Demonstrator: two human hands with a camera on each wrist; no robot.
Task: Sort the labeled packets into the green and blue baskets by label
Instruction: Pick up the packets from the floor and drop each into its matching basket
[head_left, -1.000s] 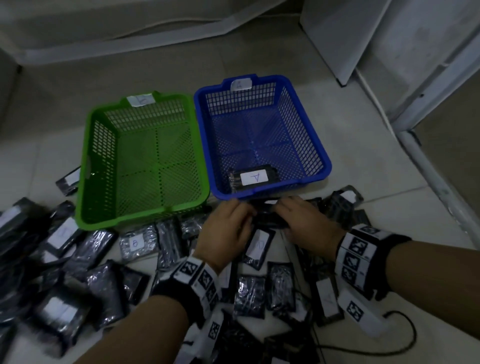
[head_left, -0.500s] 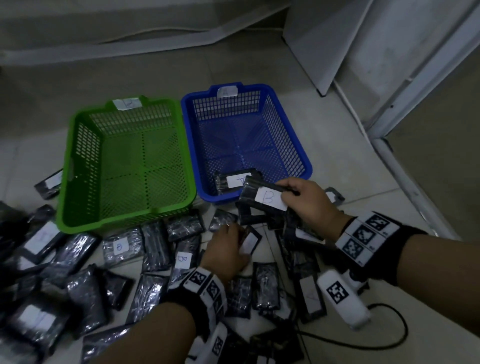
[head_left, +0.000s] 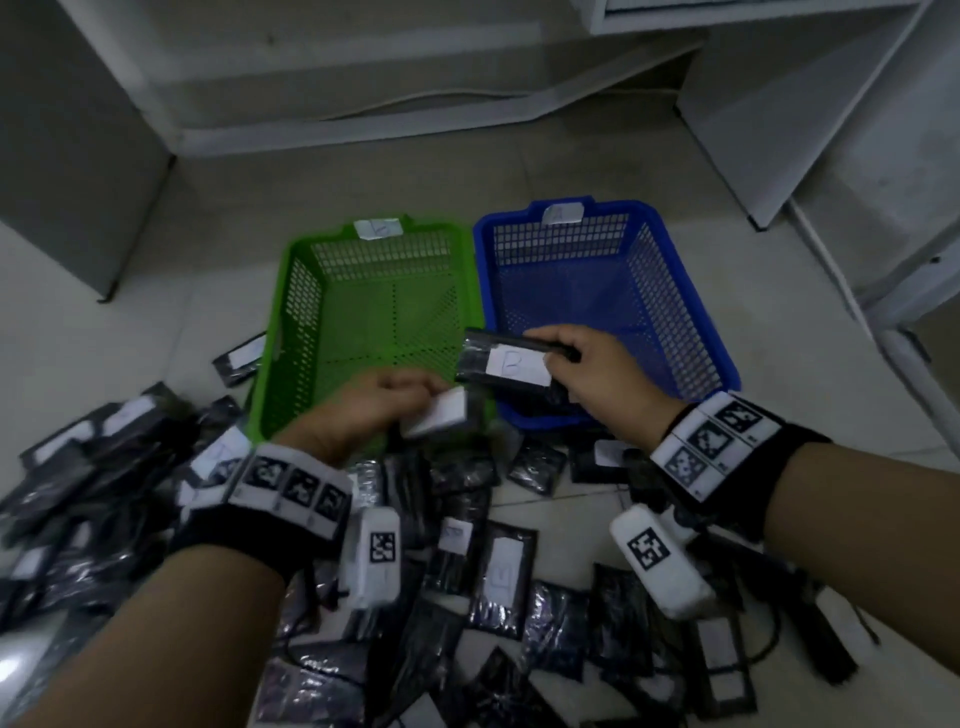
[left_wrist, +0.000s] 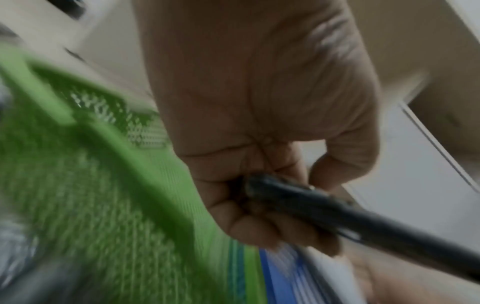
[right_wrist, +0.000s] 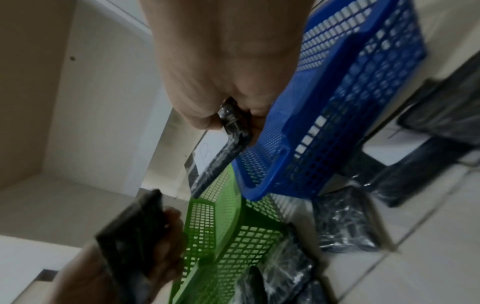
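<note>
My right hand (head_left: 582, 364) grips a black packet with a white label marked B (head_left: 506, 361), lifted over the seam between the green basket (head_left: 291, 291) and the blue basket (head_left: 696, 332). In the right wrist view the same B packet (right_wrist: 228, 142) hangs from that hand (right_wrist: 233, 115) above both rims. My left hand (head_left: 395, 400) pinches another black packet (head_left: 439, 418) with a white label over the green basket's near right corner; its letter is not readable. The left wrist view shows this packet (left_wrist: 324, 207) clamped between curled fingers (left_wrist: 259, 226).
Several black labeled packets (head_left: 498, 571) lie scattered over the tiled floor in front of the baskets and to the left (head_left: 93, 467). One packet (head_left: 241, 358) lies left of the green basket. White furniture panels (head_left: 779, 130) stand behind and to the right.
My right hand lifted the B packet off the pile and carried it up and left toward the green basket. My left hand picked a second packet from the floor and raised it to the green basket.
</note>
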